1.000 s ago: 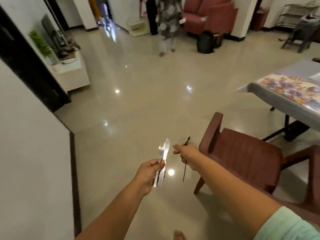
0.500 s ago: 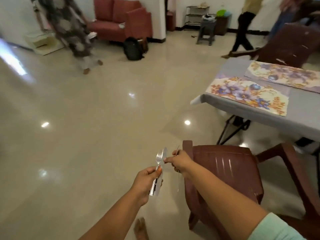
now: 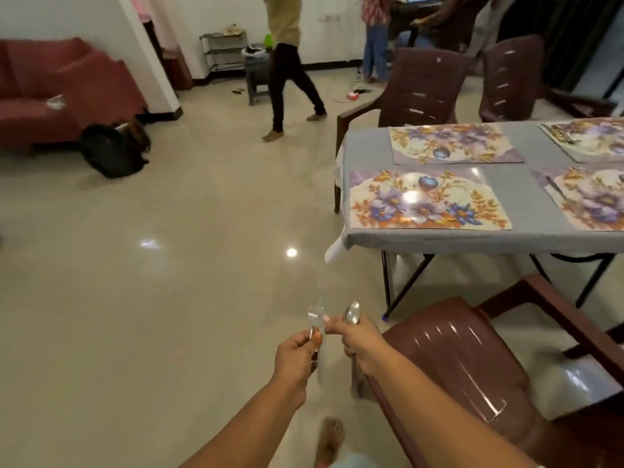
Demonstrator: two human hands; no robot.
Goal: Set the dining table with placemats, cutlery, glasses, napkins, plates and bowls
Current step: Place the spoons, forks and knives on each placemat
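Note:
My left hand (image 3: 295,359) grips a fork (image 3: 315,317) together with a knife, their tips pointing up and away from me; the knife is blurred behind the fork. My right hand (image 3: 359,342) holds a spoon (image 3: 352,312) with its bowl upward, and its forefinger reaches toward the fork. Both hands are low in the middle of the view, above the floor. The dining table (image 3: 368,146) with a grey cloth stands to the right and carries several floral placemats; the nearest placemat (image 3: 427,201) lies at the table's near left corner.
A brown plastic chair (image 3: 462,359) stands just right of my hands, in front of the table. Two more chairs (image 3: 422,89) stand behind the table. A person (image 3: 287,69) walks across the floor ahead. A red sofa (image 3: 50,92) and a black bag (image 3: 108,150) are at the left.
The view has swung right, bringing the table and its placemats closer and fuller into sight. The spoon's bowl now shows above my right hand. Both hands keep their cutlery.

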